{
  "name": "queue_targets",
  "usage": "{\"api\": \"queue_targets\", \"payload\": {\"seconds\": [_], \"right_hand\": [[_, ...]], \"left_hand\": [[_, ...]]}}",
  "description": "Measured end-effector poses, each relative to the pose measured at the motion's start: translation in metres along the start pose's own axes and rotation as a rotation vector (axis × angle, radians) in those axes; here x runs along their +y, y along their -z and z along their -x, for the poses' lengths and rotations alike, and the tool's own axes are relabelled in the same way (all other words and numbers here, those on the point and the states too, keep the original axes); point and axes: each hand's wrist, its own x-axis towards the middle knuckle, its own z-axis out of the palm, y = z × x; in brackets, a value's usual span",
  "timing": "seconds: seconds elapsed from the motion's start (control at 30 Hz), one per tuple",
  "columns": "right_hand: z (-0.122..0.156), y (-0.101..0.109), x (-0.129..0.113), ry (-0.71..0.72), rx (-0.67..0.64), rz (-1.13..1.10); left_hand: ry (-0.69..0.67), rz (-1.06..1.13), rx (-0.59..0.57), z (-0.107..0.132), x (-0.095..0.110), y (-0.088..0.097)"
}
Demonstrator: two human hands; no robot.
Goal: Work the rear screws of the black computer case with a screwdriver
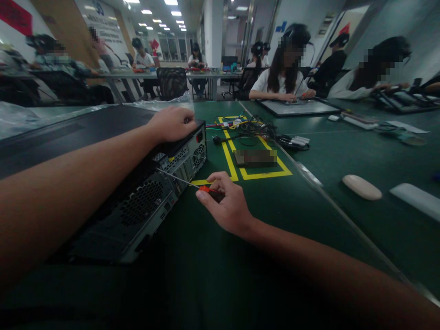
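The right hand (228, 206) is closed around the red-and-black handle of a screwdriver (197, 186), with thumb and fingers wrapped over it. The thin metal shaft runs up and to the left from the fist, and its tip reaches the rear panel of a computer case (137, 201) lying on its side. The left hand (172, 123) rests palm-down on the case's upper rear corner, fingers loosely curled against the lid and closed around nothing. The case is dark sheet metal, boxy, with perforated vent patches and a round fan grille (198, 156) near the tip. Its rear edge faces the right hand, and only the shaft spans the narrow gap between them. It sits on a green table mat (240, 275), which is bare in front of the right hand and below its forearm. Just beyond the knuckles a yellow tape rectangle (264, 174) frames a flat dark object (256, 157), with a tangle of cables (254, 126) behind it. A seam (309, 174) crosses the table to the right. Past it lie a pale oval object (361, 187) and a white bar (417, 199), well apart from the hands. Crinkled clear plastic (165, 101) lies behind the case.
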Motion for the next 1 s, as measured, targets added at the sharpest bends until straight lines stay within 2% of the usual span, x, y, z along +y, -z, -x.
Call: {"api": "queue_targets", "payload": {"seconds": [0.07, 0.2, 0.37, 0.57, 0.87, 1.0], "right_hand": [[-0.001, 0.002, -0.004, -0.013, 0.059, 0.007], [0.007, 0.002, -0.004, 0.055, 0.061, 0.029], [0.020, -0.005, 0.008, 0.194, 0.057, 0.092], [0.015, -0.003, 0.020, 0.260, 0.139, 0.104], [0.011, -0.001, 0.024, 0.354, 0.092, 0.188], [0.013, -0.006, 0.027, 0.315, 0.084, 0.188]], "left_hand": [[0.005, 0.019, -0.007, -0.001, -0.001, -0.001], [0.012, 0.037, -0.012, -0.002, -0.001, -0.001], [0.029, 0.065, -0.006, 0.000, 0.002, 0.000], [0.048, 0.076, -0.001, 0.001, 0.004, 0.001], [0.015, 0.032, -0.011, 0.001, 0.001, 0.002], [0.024, 0.021, -0.010, 0.001, 0.001, 0.002]]}}
